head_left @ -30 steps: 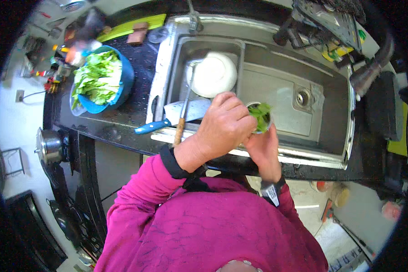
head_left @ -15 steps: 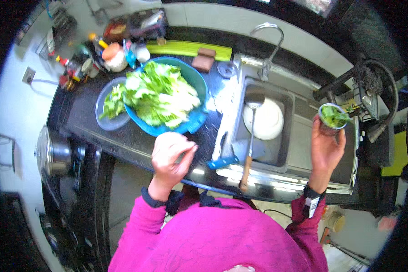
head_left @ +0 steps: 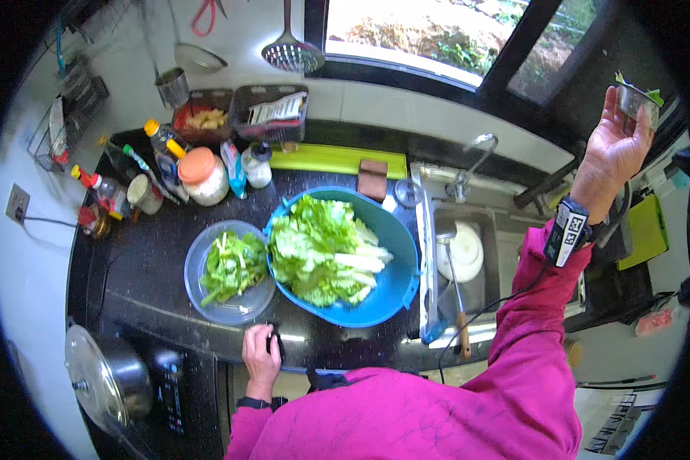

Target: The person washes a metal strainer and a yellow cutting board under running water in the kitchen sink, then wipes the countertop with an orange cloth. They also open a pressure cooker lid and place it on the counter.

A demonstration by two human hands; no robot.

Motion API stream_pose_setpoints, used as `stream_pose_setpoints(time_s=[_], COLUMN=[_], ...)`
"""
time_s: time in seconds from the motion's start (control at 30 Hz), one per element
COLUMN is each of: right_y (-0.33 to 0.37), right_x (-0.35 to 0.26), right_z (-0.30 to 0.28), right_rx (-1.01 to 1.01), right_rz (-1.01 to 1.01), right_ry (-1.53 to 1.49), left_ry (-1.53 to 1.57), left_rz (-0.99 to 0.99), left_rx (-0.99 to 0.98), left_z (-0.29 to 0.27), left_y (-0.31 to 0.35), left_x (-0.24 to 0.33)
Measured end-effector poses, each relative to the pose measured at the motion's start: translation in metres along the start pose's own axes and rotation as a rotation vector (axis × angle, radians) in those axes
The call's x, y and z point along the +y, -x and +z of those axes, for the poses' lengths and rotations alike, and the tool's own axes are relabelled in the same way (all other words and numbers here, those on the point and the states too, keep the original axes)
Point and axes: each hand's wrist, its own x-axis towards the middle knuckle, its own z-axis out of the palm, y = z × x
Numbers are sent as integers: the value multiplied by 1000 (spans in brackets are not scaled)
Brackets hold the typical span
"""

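Note:
My right hand [head_left: 619, 142] is raised high at the far right, its fingers closed around a small metal cup [head_left: 636, 103]. Green leaves stick up over the cup's rim. By the counter's front edge, my left hand [head_left: 261, 359] is curled; whether anything is inside it is hidden. The nearest thing to it is a clear plastic bowl [head_left: 194, 295] with loose leafy greens [head_left: 234, 268]. Beside that stands a blue basin [head_left: 399, 287] holding large pale-stemmed lettuce leaves [head_left: 322, 249].
A steel sink [head_left: 483, 222] with a white plate [head_left: 465, 253] and a wooden-handled spatula [head_left: 463, 330] lies to the right. Jars and bottles, including an orange-lidded jar [head_left: 203, 180], crowd the back left. A lidded pot [head_left: 103, 376] stands at lower left.
My right hand has lifted the cup from beside the sink up to the far right. My left hand has drawn back toward the counter's front edge. The view has swung.

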Motion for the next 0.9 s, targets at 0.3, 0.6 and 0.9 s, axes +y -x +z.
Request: stream_pose_setpoints(time_s=[0.3, 0.6, 0.9], right_y=[10, 65, 59], right_x=[64, 325, 330], right_z=[83, 77, 27], right_rx=[-212, -444, -641], right_rz=[-1056, -1008, -453], right_ry=[550, 1458, 1308], left_ry=[-108, -149, -182], left_rz=[6, -11, -20], left_rx=[-183, -255, -268], left_z=[18, 26, 27], left_y=[-21, -20, -21], left_x=[-21, -28, -25])
